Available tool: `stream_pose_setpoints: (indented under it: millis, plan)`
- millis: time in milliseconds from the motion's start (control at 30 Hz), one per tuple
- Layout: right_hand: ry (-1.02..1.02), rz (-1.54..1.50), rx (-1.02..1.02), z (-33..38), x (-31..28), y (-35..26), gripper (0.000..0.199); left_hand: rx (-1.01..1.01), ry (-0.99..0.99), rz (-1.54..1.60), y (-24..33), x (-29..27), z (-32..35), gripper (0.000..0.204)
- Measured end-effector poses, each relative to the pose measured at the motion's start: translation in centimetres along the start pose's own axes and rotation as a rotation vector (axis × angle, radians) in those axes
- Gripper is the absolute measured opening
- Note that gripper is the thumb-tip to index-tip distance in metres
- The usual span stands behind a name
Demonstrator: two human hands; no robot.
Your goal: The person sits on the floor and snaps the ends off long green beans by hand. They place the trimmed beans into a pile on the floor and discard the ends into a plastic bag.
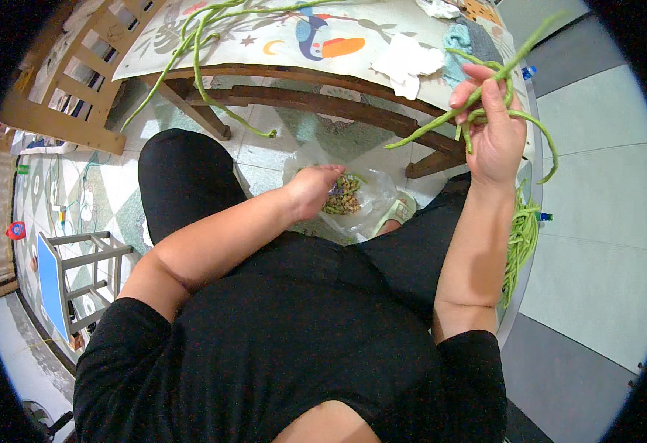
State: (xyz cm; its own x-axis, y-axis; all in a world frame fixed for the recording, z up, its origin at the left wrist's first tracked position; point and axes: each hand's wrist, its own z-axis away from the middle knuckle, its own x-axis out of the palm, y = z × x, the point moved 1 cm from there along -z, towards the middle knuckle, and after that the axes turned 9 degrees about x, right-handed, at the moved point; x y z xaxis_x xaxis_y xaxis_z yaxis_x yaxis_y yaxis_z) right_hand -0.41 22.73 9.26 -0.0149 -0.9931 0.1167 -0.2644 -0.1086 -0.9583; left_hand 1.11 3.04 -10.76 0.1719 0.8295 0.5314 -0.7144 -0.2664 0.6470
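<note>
My right hand (494, 140) is raised by the table's right end, its fingers wrapped round a few long green beans (548, 148). Their ends stick out on both sides of the fist. Low between my knees, my left hand (314, 192) hovers at a clear plastic bag (381, 193), fingers drawn together. Whatever those fingers hold, if anything, is hidden. Inside the bag lies a heap of short bean pieces (347, 199). More long beans (198, 63) lie on the table at the far left, some hanging over its edge.
A large pile of long beans (519, 247) is beside my right forearm. The table's printed cloth (264, 44) bears crumpled white tissue (408, 63) and a bluish cloth (456, 55). A wooden chair (57, 118) stands left, with a blue-topped stool (54, 284) nearer. A green slipper (406, 205) shows by the bag.
</note>
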Motion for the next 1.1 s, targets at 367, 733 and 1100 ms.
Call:
stream_pose_setpoints:
  millis: [367,733,1100]
  plan:
    - [-0.506,0.754,0.037,3.2,5.1,0.5,0.016,0.888,-0.560,-0.223,8.1,6.0,7.6,0.080]
    - [-1.056,0.904,0.283,4.3,8.0,4.4,0.036,0.522,-0.514,0.412,12.8,2.9,8.7,0.040]
    - [-0.577,0.302,0.486,2.8,7.1,5.3,0.048,0.814,-0.334,-0.164,12.9,3.4,10.2,0.040]
